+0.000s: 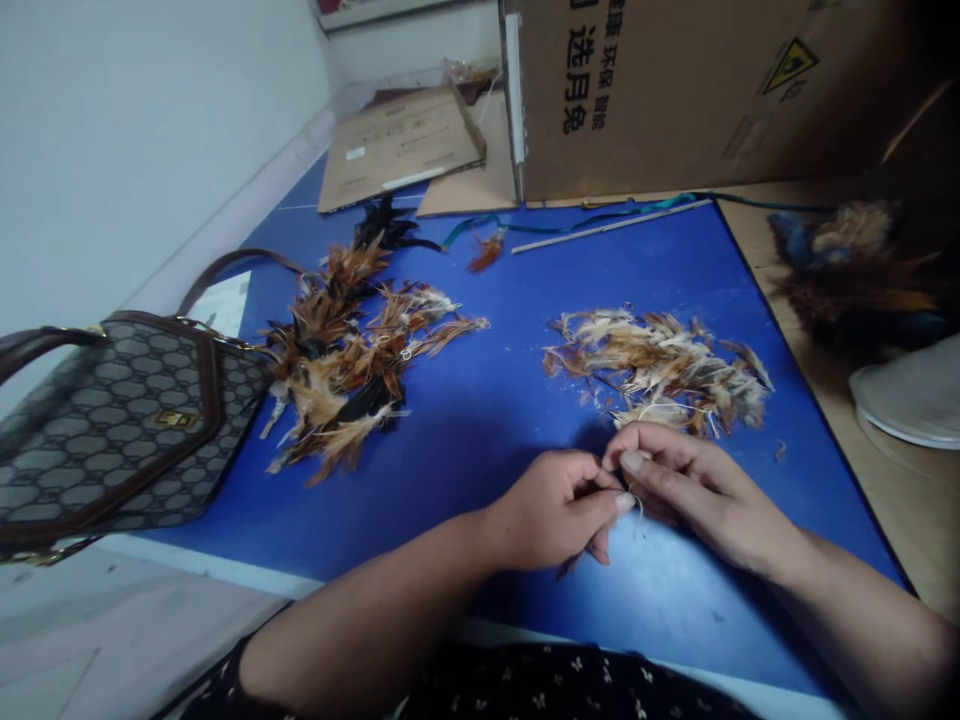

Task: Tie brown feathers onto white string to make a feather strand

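Fabric, black with small pale motifs, lies nearest, at the table's pale front edge. Beyond it, both hands work close together, low over the blue tabletop.

Left hand: thumb and fingers closed in a pinch; a dark reddish-brown feather tip shows beneath it, so the grip is judged to be on that feather. Right hand: thumb and index finger drawn together just beside the left fingertips, apparently on the thin, curling white thread; exact contact hidden. Feather and thread thus sit between and under the fingers, in front of the loose pile of cream, grey and brown feathers.

Risks, as judged: the fine thread could slip or snarl if either pinch loosens; the feather could bend or shed barbs if squeezed hard. The pile lies close behind the right hand, so a knuckle or trailing thread could drag pieces loose.

To the left, well apart: a denser heap of brown, orange and black feathers, near a patterned grey handbag with brown trim. A shifted bag could push the heap.

Farther back: a small orange-brown feather tuft, a narrow pale strip, a teal ribbon; behind them flat brown cardboard and a large printed carton.
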Demonstrator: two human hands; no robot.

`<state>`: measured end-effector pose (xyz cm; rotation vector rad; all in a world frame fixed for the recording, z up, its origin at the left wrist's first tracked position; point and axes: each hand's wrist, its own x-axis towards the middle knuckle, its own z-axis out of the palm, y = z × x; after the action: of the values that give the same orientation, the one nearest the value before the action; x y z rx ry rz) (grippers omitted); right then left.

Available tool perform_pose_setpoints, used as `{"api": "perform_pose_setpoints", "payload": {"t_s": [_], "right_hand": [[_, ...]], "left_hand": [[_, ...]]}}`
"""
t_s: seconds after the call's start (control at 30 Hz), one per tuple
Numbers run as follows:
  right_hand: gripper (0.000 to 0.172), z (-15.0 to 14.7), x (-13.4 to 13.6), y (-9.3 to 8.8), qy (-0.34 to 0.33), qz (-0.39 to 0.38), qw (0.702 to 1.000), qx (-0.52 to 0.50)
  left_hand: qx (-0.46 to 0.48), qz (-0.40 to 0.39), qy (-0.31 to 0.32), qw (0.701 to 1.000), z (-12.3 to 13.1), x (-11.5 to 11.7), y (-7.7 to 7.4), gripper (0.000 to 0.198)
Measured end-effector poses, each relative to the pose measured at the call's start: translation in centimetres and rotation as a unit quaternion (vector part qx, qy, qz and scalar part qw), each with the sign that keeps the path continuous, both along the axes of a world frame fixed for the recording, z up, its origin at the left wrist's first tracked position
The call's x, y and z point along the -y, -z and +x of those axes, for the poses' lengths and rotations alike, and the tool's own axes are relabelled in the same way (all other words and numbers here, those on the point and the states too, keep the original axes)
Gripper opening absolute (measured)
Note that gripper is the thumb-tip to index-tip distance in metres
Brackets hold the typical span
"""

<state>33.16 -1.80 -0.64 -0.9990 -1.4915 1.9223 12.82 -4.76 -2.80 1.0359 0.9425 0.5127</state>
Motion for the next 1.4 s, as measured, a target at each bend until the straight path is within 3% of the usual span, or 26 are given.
{"api": "perform_pose_setpoints", "payload": {"t_s": [0.33,0.6,0.73,0.83,0.93,1.1,1.23,1.4], "right_hand": [[0.039,0.5,0.0,1.0,0.019,-0.007,1.0,-0.01],[0.035,0.1,0.3,0.8,0.006,-0.044,0.998,-0.053],[0.034,0.7,0.2,1.4,0.031,-0.019,0.998,-0.045],[0.036,1.3,-0.2,1.7,0.062,0.024,0.998,0.008],[0.034,1.5,-0.5,1.6,0.088,0.128,0.982,0.107],[0.028,1.0,-0.3,1.2,0.007,0.302,0.934,0.192],[0.02,0.8,0.0,0.7,-0.045,0.372,0.916,0.141],[0.019,1.4,-0.1,0.1,-0.061,0.375,0.917,0.122]], "left_hand": [[0.031,0.041,0.02,0.999,0.1,0.3,-0.1,0.017],[0.079,-0.067,0.007,0.995,0.4,0.3,0.3,0.025],[0.098,-0.077,-0.044,0.991,0.6,0.2,0.6,0.029],[0.105,-0.085,-0.115,0.984,0.6,-0.1,0.6,0.03],[0.118,-0.083,-0.174,0.974,0.6,-0.5,0.4,0.031],[0.117,-0.072,-0.209,0.968,0.5,-0.7,0.5,0.031],[0.057,-0.031,-0.199,0.978,0.3,-0.7,0.4,0.027],[0.009,0.017,-0.114,0.993,-0.2,-0.6,0.3,0.027]]}}
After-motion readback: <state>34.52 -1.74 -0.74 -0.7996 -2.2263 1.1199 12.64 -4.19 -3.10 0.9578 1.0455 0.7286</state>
